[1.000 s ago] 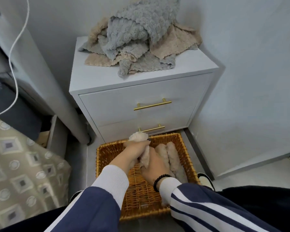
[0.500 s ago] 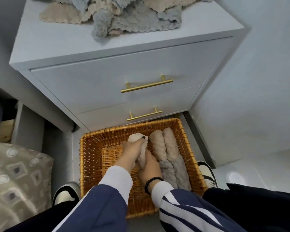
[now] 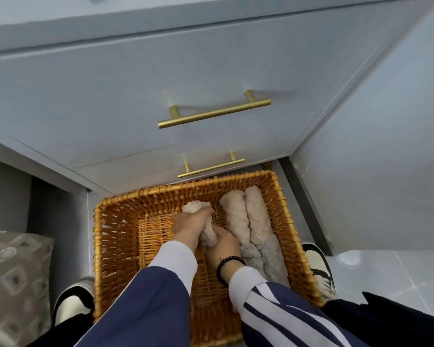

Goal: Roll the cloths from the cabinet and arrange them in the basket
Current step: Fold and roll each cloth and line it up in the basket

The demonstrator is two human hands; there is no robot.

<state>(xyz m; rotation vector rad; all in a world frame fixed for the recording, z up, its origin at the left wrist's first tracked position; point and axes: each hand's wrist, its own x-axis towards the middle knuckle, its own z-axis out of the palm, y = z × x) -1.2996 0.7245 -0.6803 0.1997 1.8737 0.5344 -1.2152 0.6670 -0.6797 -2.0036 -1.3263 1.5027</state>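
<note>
A wicker basket (image 3: pixel 115 236) stands on the floor in front of the white cabinet (image 3: pixel 135 78). Both my hands are down inside it around a rolled beige cloth (image 3: pixel 208 234). My left hand (image 3: pixel 189 227) grips the roll's upper part and my right hand (image 3: pixel 222 242) holds its lower end. Along the basket's right side lie two beige rolls (image 3: pixel 246 216), with two grey rolls (image 3: pixel 263 256) below them. The held roll sits just left of these. The cloth pile on top of the cabinet is out of view.
The cabinet's two drawers carry brass handles (image 3: pixel 213 112). My shoes (image 3: pixel 318 269) stand on either side of the basket. A patterned cushion (image 3: pixel 13 279) lies at the lower left. A white wall (image 3: pixel 376 159) closes in the right side.
My view has tilted down and moved closer, so the cloth pile left the frame. Both hands have lowered the beige roll deeper into the basket, beside the rolls on the right.
</note>
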